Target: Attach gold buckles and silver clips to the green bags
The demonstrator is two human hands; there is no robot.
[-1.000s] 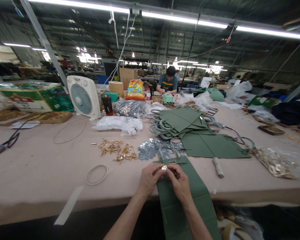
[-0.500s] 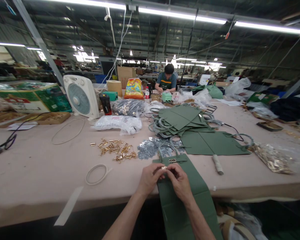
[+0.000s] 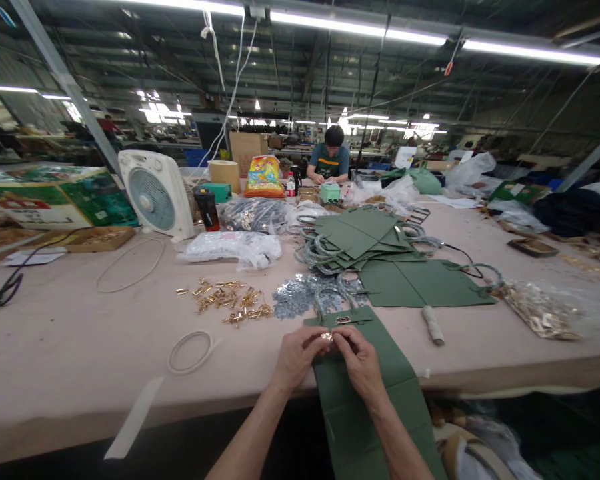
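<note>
Work table (image 3: 70,353): long, pink-topped, cluttered. Green bag (image 3: 365,407) lies flat across its near edge, with the lower half hanging off toward the person. Loose gold clips (image 3: 225,301) are scattered further in on the table, left of the bag. Left hand (image 3: 296,357) and right hand (image 3: 363,363) meet over the bag's upper part, fingers curled tight (thumb and forefinger nearly closed). Both pinch one small gold fitting (image 3: 327,337), which sits between the fingertips, against the green panel.

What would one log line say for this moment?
left hand: pinching clasp | right hand: pinching clasp | bag: flat, over table edge | near: gold parts, silver parts
</note>
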